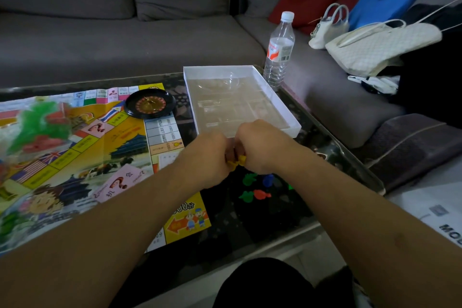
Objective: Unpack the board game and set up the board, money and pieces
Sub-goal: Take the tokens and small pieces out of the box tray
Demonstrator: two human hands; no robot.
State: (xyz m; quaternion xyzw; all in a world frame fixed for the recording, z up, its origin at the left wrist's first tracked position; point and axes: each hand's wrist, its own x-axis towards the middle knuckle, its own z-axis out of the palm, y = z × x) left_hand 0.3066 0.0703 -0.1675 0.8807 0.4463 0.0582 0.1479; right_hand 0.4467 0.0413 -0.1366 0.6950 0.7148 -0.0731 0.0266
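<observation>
Hands together, left hand (212,155) and right hand (260,147) fingers pinching yellow plastic pieces (236,161), glossy paper board (75,152)

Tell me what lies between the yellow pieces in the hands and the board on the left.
Nothing visible does. Both hands, left and right, pinch the yellow pieces just beside the board, over its near right edge.

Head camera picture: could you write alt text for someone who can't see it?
Two hands, left hand and right hand, together pinch a yellow game piece over a dark glass table. An unfolded game board with a small roulette wheel lies left; an open white box sits ahead, loose coloured pieces below.
</observation>
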